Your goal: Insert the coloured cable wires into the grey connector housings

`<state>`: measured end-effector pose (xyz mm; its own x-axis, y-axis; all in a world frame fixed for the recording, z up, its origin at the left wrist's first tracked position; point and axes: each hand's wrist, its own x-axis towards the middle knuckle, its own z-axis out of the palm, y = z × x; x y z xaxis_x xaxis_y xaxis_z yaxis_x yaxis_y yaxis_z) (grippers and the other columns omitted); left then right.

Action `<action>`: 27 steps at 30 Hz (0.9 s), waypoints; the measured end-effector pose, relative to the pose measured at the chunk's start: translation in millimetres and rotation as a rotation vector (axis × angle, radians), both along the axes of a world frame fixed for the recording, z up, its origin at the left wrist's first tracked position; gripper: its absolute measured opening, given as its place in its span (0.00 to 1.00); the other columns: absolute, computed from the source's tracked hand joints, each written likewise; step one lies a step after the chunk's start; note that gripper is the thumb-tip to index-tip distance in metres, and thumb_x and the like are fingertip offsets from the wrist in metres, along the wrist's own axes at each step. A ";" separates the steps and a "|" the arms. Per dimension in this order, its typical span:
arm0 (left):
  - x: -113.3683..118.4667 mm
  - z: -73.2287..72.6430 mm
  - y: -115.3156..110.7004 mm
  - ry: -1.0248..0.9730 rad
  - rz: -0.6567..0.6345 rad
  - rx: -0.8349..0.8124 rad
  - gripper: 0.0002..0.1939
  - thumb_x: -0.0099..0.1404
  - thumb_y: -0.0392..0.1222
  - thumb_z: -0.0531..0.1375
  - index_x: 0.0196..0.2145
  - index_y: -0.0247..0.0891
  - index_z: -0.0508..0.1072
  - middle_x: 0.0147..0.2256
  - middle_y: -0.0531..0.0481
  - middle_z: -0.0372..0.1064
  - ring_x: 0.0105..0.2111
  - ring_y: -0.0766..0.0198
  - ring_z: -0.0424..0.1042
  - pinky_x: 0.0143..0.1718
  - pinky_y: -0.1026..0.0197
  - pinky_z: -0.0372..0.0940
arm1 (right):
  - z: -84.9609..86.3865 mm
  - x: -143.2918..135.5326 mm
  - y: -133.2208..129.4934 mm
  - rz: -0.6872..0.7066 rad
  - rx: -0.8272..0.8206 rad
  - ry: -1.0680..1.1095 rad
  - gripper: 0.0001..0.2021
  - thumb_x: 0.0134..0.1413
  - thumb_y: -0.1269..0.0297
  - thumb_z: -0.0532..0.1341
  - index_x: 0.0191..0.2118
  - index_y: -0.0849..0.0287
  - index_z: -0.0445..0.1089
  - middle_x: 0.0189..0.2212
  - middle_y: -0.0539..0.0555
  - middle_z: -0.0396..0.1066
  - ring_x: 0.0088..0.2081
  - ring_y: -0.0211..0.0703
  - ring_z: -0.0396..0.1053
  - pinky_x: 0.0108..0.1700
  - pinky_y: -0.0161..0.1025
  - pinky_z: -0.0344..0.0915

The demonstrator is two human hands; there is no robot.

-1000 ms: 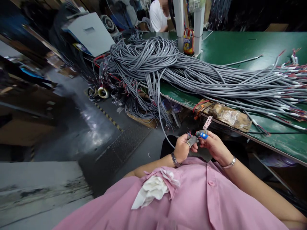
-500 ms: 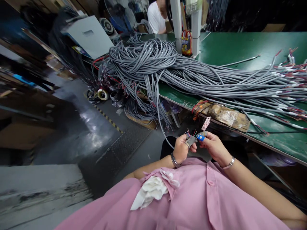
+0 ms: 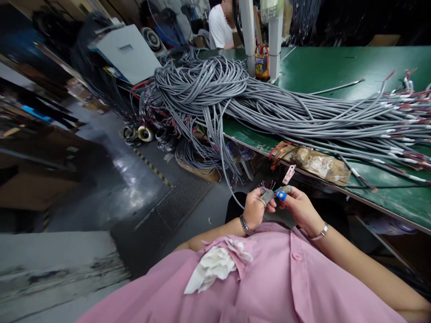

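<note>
My left hand (image 3: pixel 255 207) is closed around the end of a grey cable (image 3: pixel 228 181), which hangs down from the bench edge. Thin coloured wires (image 3: pixel 268 185) fan out above its thumb, which wears a grey covering. Close beside it, my right hand (image 3: pixel 299 205) pinches with thumb and forefinger at the wires; the exact wire between the tips is too small to make out. A blue covering (image 3: pixel 281 195) is on the right thumb and a greyish wrap on the forefinger. Both hands are in front of my pink shirt, below the bench edge.
A large heap of grey cables (image 3: pixel 202 85) lies along the green bench (image 3: pixel 336 63), stripped ends to the right. A taped wooden block (image 3: pixel 316 163) and a pink clip (image 3: pixel 288 174) are at the near edge. A person in white (image 3: pixel 219 27) sits beyond the bench.
Both hands stay almost in place, with only slight finger movement at the wires. The view has shifted very slightly.
</note>
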<state>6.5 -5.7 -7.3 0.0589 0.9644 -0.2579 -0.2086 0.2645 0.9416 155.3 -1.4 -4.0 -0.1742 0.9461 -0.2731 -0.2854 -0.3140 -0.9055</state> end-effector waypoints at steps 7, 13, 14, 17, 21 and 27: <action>-0.7 -0.8 1.6 -0.054 0.051 -0.001 0.17 0.56 0.52 0.62 0.29 0.34 0.69 0.21 0.52 0.69 0.16 0.71 0.65 0.18 0.67 0.59 | -1.7 -2.3 -4.7 0.012 -0.002 -0.020 0.11 0.45 0.58 0.69 0.27 0.59 0.69 0.23 0.47 0.66 0.24 0.34 0.59 0.28 0.35 0.55; -2.0 -2.4 1.4 -0.135 0.048 -0.044 0.16 0.56 0.52 0.62 0.30 0.34 0.69 0.20 0.53 0.68 0.15 0.72 0.62 0.16 0.68 0.54 | -2.3 0.0 -8.7 0.116 -0.013 -0.019 0.12 0.43 0.59 0.70 0.25 0.59 0.68 0.20 0.47 0.64 0.23 0.34 0.57 0.27 0.35 0.54; -2.2 -2.3 1.2 -0.136 0.045 -0.048 0.16 0.56 0.52 0.62 0.30 0.34 0.69 0.19 0.53 0.67 0.14 0.73 0.61 0.16 0.68 0.54 | -1.9 1.6 -8.6 0.132 -0.025 -0.005 0.12 0.44 0.59 0.69 0.26 0.59 0.69 0.20 0.47 0.64 0.23 0.34 0.57 0.28 0.35 0.54; -2.0 -1.4 0.4 -0.119 0.054 -0.048 0.17 0.55 0.52 0.63 0.29 0.34 0.68 0.19 0.54 0.67 0.14 0.73 0.61 0.15 0.68 0.53 | 0.7 6.8 -6.2 0.111 -0.089 0.063 0.12 0.45 0.56 0.68 0.30 0.59 0.70 0.23 0.48 0.65 0.24 0.34 0.59 0.29 0.35 0.58; -0.2 -0.7 -1.3 -0.099 0.038 -0.035 0.17 0.54 0.53 0.63 0.27 0.35 0.67 0.18 0.54 0.66 0.13 0.72 0.61 0.14 0.68 0.54 | 4.8 10.9 0.3 0.039 -0.110 0.078 0.13 0.46 0.54 0.68 0.33 0.57 0.71 0.28 0.48 0.67 0.25 0.33 0.61 0.31 0.35 0.62; 1.3 -3.2 -3.7 -0.087 -0.012 -0.028 0.15 0.56 0.49 0.63 0.26 0.34 0.68 0.18 0.54 0.67 0.13 0.72 0.62 0.14 0.69 0.54 | 4.3 10.4 3.4 0.023 -0.016 -0.031 0.11 0.44 0.58 0.69 0.31 0.58 0.71 0.27 0.49 0.70 0.27 0.35 0.63 0.31 0.35 0.61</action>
